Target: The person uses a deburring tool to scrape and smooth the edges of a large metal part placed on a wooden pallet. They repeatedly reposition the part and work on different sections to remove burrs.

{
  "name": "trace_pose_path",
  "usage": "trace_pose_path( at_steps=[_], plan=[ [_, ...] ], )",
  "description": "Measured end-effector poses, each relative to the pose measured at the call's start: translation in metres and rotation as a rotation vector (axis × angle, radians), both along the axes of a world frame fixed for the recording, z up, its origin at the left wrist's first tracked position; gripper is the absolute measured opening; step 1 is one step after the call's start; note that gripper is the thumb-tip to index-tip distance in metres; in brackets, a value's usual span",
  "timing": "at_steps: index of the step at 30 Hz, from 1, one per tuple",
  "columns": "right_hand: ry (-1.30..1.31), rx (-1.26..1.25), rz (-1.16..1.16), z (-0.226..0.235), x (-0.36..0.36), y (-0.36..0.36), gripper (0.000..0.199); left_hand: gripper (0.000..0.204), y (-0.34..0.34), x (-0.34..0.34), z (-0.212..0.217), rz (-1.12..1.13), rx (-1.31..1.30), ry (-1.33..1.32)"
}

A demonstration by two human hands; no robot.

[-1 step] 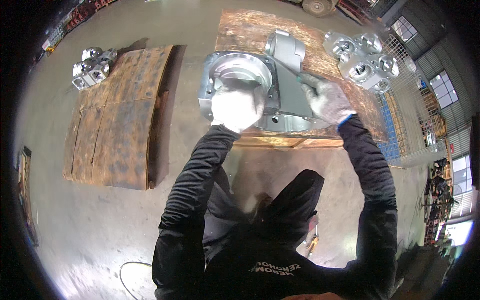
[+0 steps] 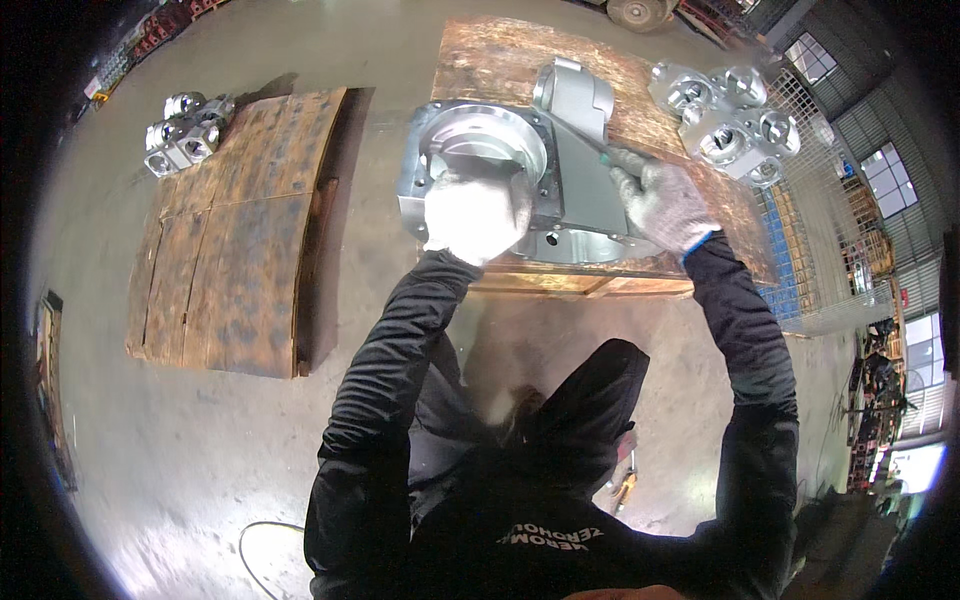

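Observation:
A large grey metal housing [image 2: 548, 205] with a wide round bore lies on a worn wooden crate [image 2: 500, 60] in front of me. My left hand [image 2: 478, 212], in a pale glove washed out by glare, grips the near rim of the bore; its fingertips are hard to see. At the right flank of the housing is my gloved right hand [image 2: 662, 200], thumb and fingers drawn together. A small greenish spot shows at its fingertips, too small to name. The rounded far end [image 2: 575, 92] of the metalwork rises beyond my hands.
Several silvery castings [image 2: 730, 125] are grouped at the crate's right, near a wire mesh cage [image 2: 815, 230]. On the left stands a lower wooden platform [image 2: 235, 240] with more castings [image 2: 188, 133] at its far corner. An orange-handled tool [image 2: 626, 488] lies on the floor beside my leg.
My right hand has shifted slightly to the right and down beside the housing. My left hand stays at the bore's rim.

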State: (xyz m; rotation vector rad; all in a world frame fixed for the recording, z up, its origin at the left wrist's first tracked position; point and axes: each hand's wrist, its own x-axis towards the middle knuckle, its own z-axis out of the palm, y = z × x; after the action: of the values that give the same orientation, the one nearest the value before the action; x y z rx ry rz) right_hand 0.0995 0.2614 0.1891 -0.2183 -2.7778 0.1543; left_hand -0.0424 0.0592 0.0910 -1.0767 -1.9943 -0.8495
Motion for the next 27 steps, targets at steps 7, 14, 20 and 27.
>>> trace_pose_path(
  at_steps=[7, 14, 20, 27],
  plan=[
    [-0.19, 0.006, -0.18, 0.009, -0.07, -0.018, 0.037, 0.042, 0.002, -0.001, -0.001, -0.012, -0.054, -0.04],
    [-0.069, -0.136, 0.106, -0.006, -0.041, 0.012, 0.035, 0.037, 0.002, -0.004, -0.009, -0.039, -0.088, -0.053],
    [-0.322, -0.116, -0.186, 0.001, -0.123, -0.034, 0.04, 0.039, 0.003, -0.012, -0.011, -0.074, -0.049, -0.032],
    [-0.308, -0.106, -0.049, 0.02, -0.059, -0.033, 0.042, 0.035, -0.004, -0.012, -0.019, -0.013, -0.095, -0.055]
  ],
)
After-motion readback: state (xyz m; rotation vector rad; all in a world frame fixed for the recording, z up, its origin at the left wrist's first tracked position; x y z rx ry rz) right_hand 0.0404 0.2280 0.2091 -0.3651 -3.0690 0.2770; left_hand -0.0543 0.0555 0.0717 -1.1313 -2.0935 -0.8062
